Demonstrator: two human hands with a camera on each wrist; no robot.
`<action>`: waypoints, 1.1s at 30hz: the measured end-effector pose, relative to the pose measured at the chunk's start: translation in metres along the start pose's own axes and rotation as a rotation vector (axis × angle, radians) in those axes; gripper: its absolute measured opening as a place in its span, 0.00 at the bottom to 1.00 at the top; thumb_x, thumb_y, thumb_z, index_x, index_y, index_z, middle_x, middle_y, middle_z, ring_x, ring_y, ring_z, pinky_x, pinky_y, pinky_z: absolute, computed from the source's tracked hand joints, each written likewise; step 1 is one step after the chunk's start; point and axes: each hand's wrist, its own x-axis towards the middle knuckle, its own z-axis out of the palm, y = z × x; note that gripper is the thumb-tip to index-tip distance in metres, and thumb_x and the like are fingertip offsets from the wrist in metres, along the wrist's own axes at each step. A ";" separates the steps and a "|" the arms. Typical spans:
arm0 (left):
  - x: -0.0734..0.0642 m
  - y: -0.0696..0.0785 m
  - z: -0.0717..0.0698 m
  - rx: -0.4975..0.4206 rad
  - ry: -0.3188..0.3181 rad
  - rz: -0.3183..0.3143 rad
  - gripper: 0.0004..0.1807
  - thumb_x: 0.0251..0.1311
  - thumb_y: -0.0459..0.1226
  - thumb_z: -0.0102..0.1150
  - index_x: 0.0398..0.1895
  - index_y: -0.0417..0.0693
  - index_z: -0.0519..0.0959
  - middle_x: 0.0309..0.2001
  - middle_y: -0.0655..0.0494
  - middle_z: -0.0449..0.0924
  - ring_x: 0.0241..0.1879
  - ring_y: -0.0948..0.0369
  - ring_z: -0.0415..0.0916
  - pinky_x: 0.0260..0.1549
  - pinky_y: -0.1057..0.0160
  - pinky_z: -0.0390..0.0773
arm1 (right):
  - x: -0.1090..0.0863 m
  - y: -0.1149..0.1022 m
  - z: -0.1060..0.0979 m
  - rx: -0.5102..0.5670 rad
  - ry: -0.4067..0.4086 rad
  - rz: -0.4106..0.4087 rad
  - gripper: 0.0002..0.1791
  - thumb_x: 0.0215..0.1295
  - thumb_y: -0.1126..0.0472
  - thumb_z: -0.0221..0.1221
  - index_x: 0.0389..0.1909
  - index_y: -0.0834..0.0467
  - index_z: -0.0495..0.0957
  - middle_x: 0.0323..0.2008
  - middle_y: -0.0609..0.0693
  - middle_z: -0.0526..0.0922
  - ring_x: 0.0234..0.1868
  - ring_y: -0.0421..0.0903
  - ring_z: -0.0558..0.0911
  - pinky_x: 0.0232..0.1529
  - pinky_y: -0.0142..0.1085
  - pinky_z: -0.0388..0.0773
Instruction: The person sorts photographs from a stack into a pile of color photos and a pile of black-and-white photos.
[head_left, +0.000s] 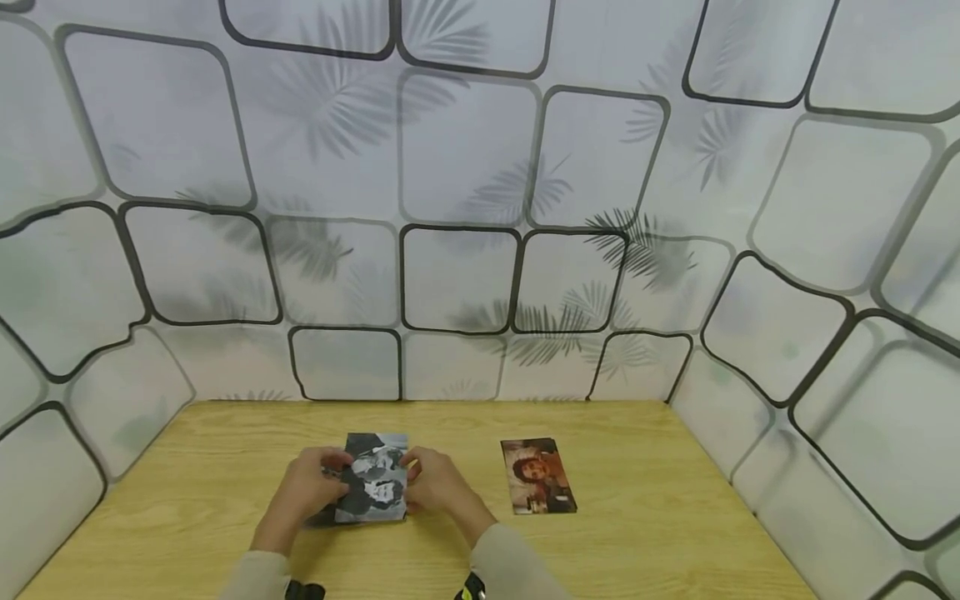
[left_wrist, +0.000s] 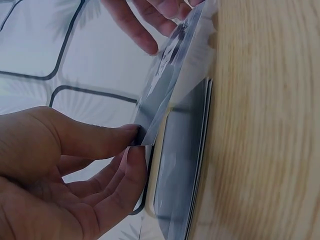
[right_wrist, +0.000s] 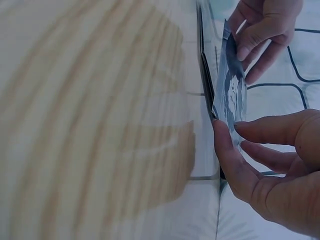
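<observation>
A black-and-white photo print [head_left: 372,482] showing two faces is held up between both hands, tilted above the wooden table. My left hand [head_left: 306,485] pinches its left edge between thumb and fingers, seen close in the left wrist view. At the opposite edge, my right hand [head_left: 441,482] has the print between thumb and fingers, with the index fingertip low by the table in the right wrist view. Below the raised print lies a thin stack of dark, glossy prints [left_wrist: 182,155], mostly covered by it in the head view.
Right of the hands, a colour photo print [head_left: 538,477] of a person lies on the wooden table [head_left: 637,533], seemingly atop others. A patterned white curtain [head_left: 465,275] encloses the table's back and sides.
</observation>
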 end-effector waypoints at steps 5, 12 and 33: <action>0.003 -0.008 -0.011 0.040 -0.003 -0.025 0.20 0.50 0.24 0.70 0.50 0.32 0.84 0.49 0.34 0.84 0.46 0.45 0.82 0.39 0.53 0.84 | 0.009 -0.004 0.009 0.031 -0.003 0.008 0.25 0.48 0.84 0.62 0.50 0.66 0.80 0.32 0.50 0.75 0.22 0.42 0.80 0.24 0.34 0.86; 0.001 -0.019 -0.023 0.075 0.002 -0.049 0.19 0.51 0.24 0.68 0.50 0.31 0.83 0.49 0.31 0.83 0.46 0.42 0.84 0.42 0.49 0.85 | 0.014 -0.015 0.025 0.056 -0.021 0.019 0.26 0.49 0.84 0.63 0.51 0.67 0.80 0.31 0.50 0.75 0.21 0.43 0.80 0.24 0.35 0.86; 0.002 -0.038 -0.034 0.086 0.005 -0.086 0.19 0.51 0.23 0.70 0.49 0.29 0.84 0.46 0.30 0.83 0.46 0.41 0.84 0.44 0.47 0.83 | 0.020 -0.027 0.045 -0.151 -0.010 -0.009 0.25 0.48 0.82 0.65 0.51 0.69 0.82 0.27 0.46 0.72 0.22 0.40 0.81 0.21 0.27 0.82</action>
